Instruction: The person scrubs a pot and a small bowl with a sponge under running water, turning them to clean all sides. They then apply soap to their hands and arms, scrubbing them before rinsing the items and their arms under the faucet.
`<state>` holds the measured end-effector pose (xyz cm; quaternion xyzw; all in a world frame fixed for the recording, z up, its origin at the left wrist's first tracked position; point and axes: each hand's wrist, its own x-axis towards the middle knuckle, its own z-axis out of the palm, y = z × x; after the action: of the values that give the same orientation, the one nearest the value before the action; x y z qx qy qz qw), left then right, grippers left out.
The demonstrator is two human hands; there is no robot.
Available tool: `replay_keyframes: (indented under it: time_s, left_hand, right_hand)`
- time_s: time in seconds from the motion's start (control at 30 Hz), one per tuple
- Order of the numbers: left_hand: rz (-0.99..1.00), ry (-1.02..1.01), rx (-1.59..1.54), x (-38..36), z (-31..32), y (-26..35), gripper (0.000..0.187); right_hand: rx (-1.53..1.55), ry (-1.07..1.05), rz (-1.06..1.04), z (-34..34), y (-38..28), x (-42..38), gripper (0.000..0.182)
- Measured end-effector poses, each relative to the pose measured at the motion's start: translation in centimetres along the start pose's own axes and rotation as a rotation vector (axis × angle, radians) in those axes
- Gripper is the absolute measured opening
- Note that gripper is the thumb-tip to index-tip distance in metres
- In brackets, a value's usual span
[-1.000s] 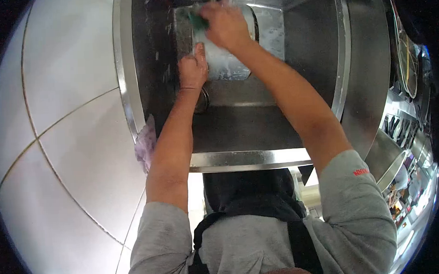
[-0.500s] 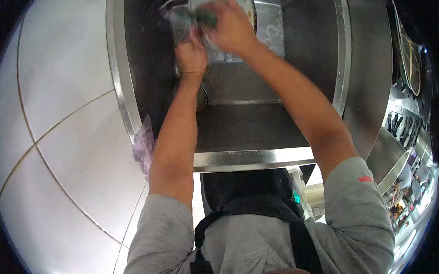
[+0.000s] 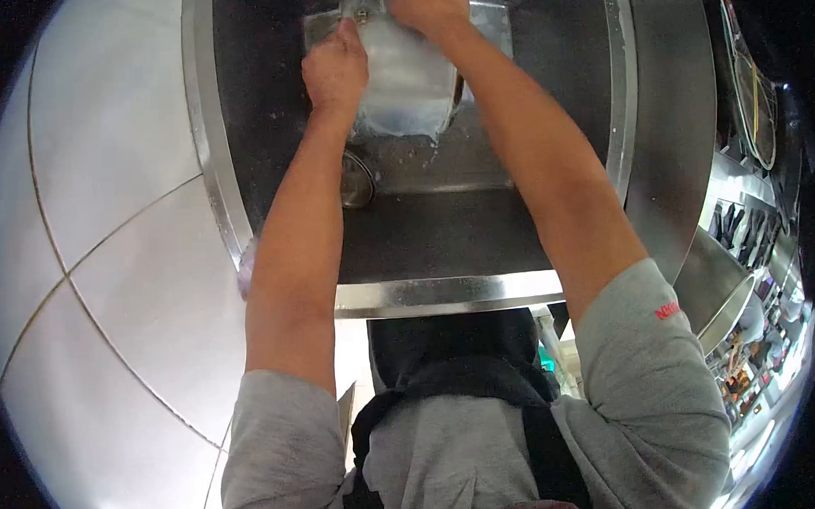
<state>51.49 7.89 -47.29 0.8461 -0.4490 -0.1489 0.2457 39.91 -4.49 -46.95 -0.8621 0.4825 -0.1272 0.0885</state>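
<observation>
A pale rectangular container, wet and whitish with suds, lies tilted in the metal sink. My left hand is closed on the container's left edge, with the thumb up near a small fitting. My right hand is curled at its far end, by the top of the picture. What those fingers hold is hidden. Splashing water shows between the two hands. A round metal-rimmed item stands in the sink by my left wrist.
White tiles run along the left of the sink. A purplish plastic bag sits on the left rim, partly behind my forearm. To the right are a metal basin and a rack with dark-handled utensils.
The container has come nearer and shows a broader face. My left hand moved slightly up and left. The right hand rose toward the top; the green item it held no longer shows.
</observation>
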Motion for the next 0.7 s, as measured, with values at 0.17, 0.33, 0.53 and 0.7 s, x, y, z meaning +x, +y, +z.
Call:
replay_keyframes:
  time_s: [0.17,0.33,0.53,0.7]
  left_hand:
    - [-0.078,-0.096,-0.042,-2.1,-1.0,0.4,0.056]
    - [0.105,-0.138,0.014,-4.7,-1.6,1.2,0.062]
    - [0.059,-0.139,0.06,-3.8,-1.4,0.7,0.061]
    - [-0.041,-0.096,0.018,-3.3,-0.3,-0.9,0.058]
  right_hand:
    - [0.111,0.259,-0.202,-2.4,-0.6,-9.4,0.036]
    - [0.236,-0.395,0.281,2.8,5.9,-0.2,0.046]
    - [0.537,-0.031,0.09,-0.8,1.3,-3.9,0.049]
    - [0.503,-0.313,-0.03,-0.2,1.6,-1.0,0.043]
